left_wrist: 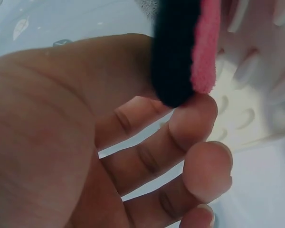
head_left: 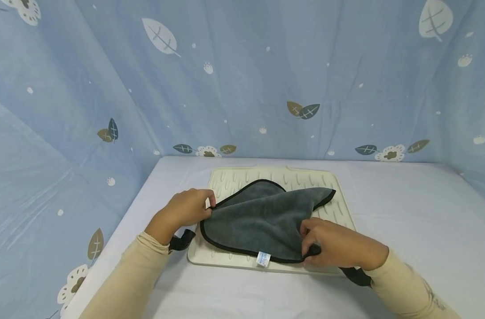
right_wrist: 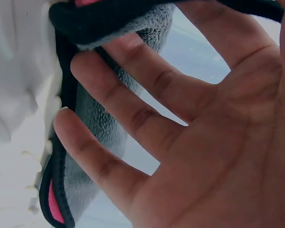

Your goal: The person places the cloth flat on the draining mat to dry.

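The soft grey rectangular cloth with a black bound border (head_left: 262,221) lay rumpled over the middle of my landmark, the cream ribbed plastic mat (head_left: 340,208). At the mat's left edge, my left hand (head_left: 188,207) pinched the cloth's border between thumb and forefinger, the gap closed down to the thickness of the fabric. The remaining fingers (left_wrist: 206,168) of that hand were half bent below the pinch, slightly parted. From the left wrist I could see the cloth's bright pink underside (left_wrist: 206,52).

Over the near right part of the mat, my right hand (head_left: 332,241) gripped a gathered corner of the cloth, thumb and forefinger drawn in around it; the other fingers (right_wrist: 102,88) were spread loosely beside the fabric. The exact meeting of that thumb and forefinger did not show from the right wrist.

A small white printed tag (head_left: 263,259) hung from the border above the mat's near edge. One free corner of the cloth jutted over the mat's right side, and a slack crease ran toward it from my left pinch.

I judged the step in hand to be managing the cloth by two holds; the next move called for firm pinches and even tension, without snagging on the mat's ribs.
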{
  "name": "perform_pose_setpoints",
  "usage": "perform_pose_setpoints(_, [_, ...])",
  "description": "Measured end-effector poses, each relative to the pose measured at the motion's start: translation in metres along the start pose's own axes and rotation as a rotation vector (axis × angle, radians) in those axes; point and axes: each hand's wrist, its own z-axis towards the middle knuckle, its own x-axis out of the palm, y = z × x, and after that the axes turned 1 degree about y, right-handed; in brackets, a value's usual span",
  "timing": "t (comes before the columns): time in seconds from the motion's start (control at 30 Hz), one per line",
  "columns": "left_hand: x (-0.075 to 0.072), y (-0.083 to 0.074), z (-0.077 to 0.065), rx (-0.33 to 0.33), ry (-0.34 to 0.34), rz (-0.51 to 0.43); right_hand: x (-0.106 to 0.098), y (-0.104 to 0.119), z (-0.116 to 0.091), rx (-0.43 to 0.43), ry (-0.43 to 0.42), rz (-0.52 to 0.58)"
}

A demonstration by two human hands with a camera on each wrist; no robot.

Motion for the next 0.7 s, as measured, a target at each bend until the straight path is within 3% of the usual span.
perform_pose_setpoints(0.23, [-0.001,-0.003,-0.002,0.015,0.042,-0.004,-0.004,-0.004,-0.004,0.05,0.024,-0.013])
perform_pose_setpoints(0.5, [0.002,-0.008,0.001,-0.009,0.111,0.031,-0.005,-0.002,-0.004,0.101,0.053,0.11])
perform_pose_setpoints(0.7, [0.007,-0.013,0.005,0.008,0.04,0.013,-0.009,-0.001,0.0,0.071,-0.028,0.134])
